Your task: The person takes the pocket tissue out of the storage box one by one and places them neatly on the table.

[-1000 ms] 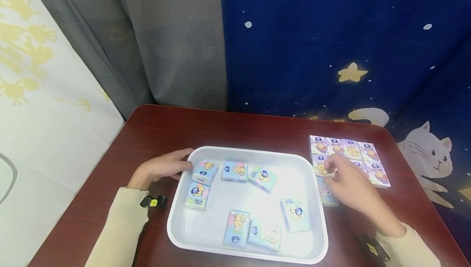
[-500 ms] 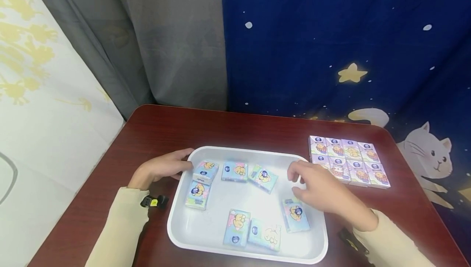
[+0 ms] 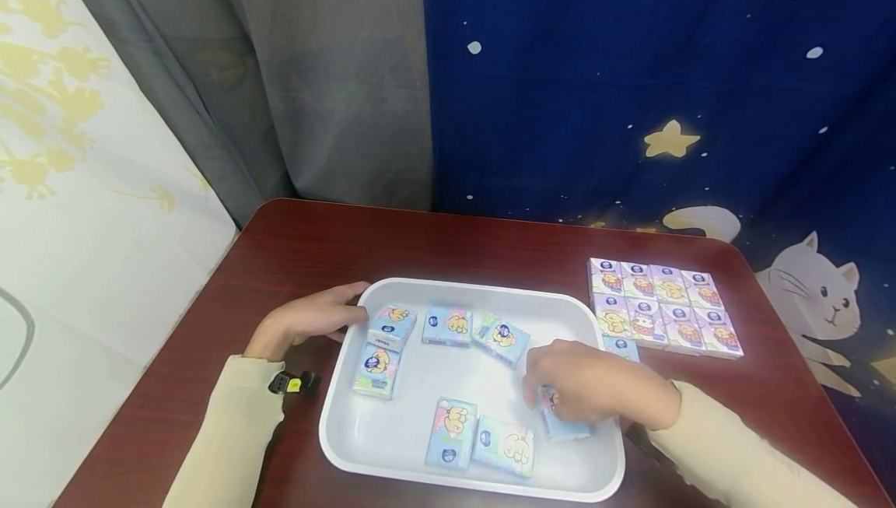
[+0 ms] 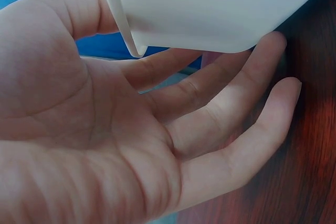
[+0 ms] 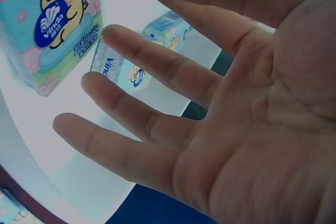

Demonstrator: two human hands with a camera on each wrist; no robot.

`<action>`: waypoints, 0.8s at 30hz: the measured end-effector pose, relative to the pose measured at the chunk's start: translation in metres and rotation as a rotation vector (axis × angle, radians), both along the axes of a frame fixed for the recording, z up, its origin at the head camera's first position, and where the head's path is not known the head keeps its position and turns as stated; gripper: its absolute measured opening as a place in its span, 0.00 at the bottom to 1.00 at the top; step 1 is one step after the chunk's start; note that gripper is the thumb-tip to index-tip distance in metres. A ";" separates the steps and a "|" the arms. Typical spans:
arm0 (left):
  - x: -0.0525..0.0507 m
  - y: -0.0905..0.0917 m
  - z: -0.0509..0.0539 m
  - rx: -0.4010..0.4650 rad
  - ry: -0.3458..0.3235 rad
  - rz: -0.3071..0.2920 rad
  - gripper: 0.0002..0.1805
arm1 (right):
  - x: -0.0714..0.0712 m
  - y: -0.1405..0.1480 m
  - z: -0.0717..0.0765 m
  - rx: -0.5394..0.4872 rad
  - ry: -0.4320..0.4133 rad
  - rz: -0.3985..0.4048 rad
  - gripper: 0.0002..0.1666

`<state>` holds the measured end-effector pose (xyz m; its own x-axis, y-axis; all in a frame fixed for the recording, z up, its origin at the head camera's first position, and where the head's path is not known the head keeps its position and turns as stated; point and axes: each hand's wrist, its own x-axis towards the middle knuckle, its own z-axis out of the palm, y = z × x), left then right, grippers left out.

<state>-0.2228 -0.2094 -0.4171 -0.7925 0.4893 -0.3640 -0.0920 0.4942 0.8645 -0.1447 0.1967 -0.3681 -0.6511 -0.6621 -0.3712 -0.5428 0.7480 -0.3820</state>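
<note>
A white tray (image 3: 413,422) holds several blue Vinda tissue packs, among them one lying flat (image 3: 451,432) near its front. My left hand (image 3: 315,317) holds the tray's left rim. In the left wrist view, its thumb reaches over the rim (image 4: 122,17), with the fingers bent along the outer wall. Inside the tray's right side, my right hand (image 3: 577,380) hovers over a blue tissue pack (image 3: 563,424), partly hiding it. The right wrist view has that tissue pack (image 5: 52,24) just past the spread fingers (image 5: 136,51), which grip nothing visible.
Purple tissue packs (image 3: 661,302) lie in two tight rows on the table's far right. A blue tissue pack (image 3: 621,348) sits in front of them, partly behind my right hand. The dark red table (image 3: 420,247) ends at curtains behind.
My right hand has moved left from beside the purple packs into the tray, then down over a blue tissue pack. The left hand and the tray stay put.
</note>
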 end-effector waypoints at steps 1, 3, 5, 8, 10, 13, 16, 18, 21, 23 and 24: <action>0.000 0.000 0.000 0.000 0.001 0.000 0.28 | 0.000 -0.002 0.000 0.025 0.005 0.006 0.20; 0.000 0.000 0.000 0.000 0.000 0.000 0.28 | 0.001 -0.006 -0.001 0.078 0.019 0.032 0.19; 0.000 0.000 0.000 0.001 -0.001 0.000 0.28 | 0.003 -0.009 -0.004 0.120 0.036 0.055 0.19; 0.000 0.000 0.000 0.003 -0.005 0.002 0.28 | 0.006 -0.014 -0.010 0.187 0.064 0.062 0.19; 0.000 0.000 -0.001 0.006 -0.006 0.003 0.28 | 0.009 -0.017 -0.014 0.225 0.072 0.033 0.19; -0.001 0.000 -0.001 0.010 -0.006 0.004 0.28 | 0.011 -0.020 -0.018 0.271 0.086 -0.004 0.20; -0.001 0.000 -0.001 0.013 -0.004 0.003 0.28 | 0.013 -0.022 -0.019 0.299 0.098 -0.014 0.20; -0.001 0.000 -0.001 0.012 -0.003 0.004 0.28 | 0.014 -0.022 -0.020 0.315 0.112 -0.004 0.21; 0.000 0.000 -0.001 0.009 -0.002 0.002 0.29 | 0.015 -0.023 -0.022 0.326 0.133 0.010 0.26; 0.000 0.000 0.000 0.007 -0.001 0.002 0.28 | 0.015 -0.023 -0.024 0.326 0.155 0.023 0.26; 0.001 -0.001 0.000 0.006 0.000 0.002 0.28 | 0.016 -0.023 -0.024 0.326 0.173 0.032 0.26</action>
